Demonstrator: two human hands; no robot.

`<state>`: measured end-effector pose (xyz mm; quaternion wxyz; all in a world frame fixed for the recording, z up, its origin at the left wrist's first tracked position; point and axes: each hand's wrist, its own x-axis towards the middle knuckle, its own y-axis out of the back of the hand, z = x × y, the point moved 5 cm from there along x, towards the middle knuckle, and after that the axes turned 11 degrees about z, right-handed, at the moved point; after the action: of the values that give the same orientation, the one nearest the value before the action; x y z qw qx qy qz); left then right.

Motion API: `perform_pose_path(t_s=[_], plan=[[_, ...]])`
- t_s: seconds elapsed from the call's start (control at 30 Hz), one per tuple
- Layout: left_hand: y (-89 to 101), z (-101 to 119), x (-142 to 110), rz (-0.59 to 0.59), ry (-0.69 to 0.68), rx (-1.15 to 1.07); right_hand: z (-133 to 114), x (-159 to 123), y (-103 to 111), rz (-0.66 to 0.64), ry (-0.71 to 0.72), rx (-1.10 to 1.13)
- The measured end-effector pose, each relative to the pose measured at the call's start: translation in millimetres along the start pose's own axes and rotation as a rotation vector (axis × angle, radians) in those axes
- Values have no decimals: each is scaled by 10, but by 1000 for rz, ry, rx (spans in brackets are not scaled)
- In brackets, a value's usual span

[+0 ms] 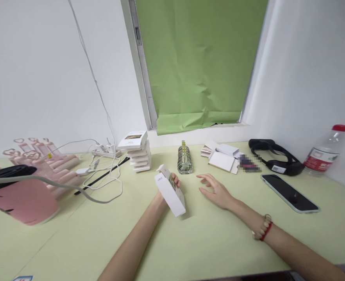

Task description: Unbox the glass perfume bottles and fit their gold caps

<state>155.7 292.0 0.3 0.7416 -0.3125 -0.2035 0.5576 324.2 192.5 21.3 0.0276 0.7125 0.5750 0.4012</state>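
Note:
A slim white cardboard box [171, 196] with a raised end flap is gripped in my left hand [176, 180], tilted above the middle of the table. The fingers curl around its far side and partly hide behind it. To its right, my right hand [216, 191] holds nothing, its fingers apart just over the table. Beyond both hands stands a row of clear glass bottles [184, 160] with yellow-green tops. Left of the bottles is a stack of white boxes [139, 153], the top one bearing a dark picture. Flattened white cartons [221, 158] lie to the right of the bottles.
On the right are a phone [289, 192], a black head strap device [277, 158] and a red-capped plastic bottle [321, 152]. A pink cup [22, 199], pink tubes [62, 171], white cables [121, 187] and a power strip [108, 153] occupy the left.

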Motion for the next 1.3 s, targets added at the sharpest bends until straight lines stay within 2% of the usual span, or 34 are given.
perform_pose_path(t_s=[0.1, 0.2, 0.33, 0.5, 0.63, 0.8, 1.0, 1.17, 1.3], plan=[[126, 199, 14, 89, -24, -57, 146, 52, -102, 9, -27, 7], [205, 284, -6, 159, -43, -110, 191, 159, -230, 9, 8, -81], [221, 270, -14, 200, -45, -140, 165, 381, -400, 52, 50, -167], [217, 257, -16, 207, -52, -136, 145, 659, -516, 236, 99, -139], [243, 239, -1, 203, -66, -129, 192, 774, -528, 325, 109, -83], [266, 174, 61, 178, -40, -112, 216, 780, -468, 402, 144, 23], [264, 141, 90, 145, -14, -98, 276, 771, -512, 349, 91, 56], [253, 136, 78, 142, -15, -97, 283, 737, -605, 188, 32, 31], [233, 142, 52, 142, -10, -94, 257, 717, -607, 160, 32, 46]])
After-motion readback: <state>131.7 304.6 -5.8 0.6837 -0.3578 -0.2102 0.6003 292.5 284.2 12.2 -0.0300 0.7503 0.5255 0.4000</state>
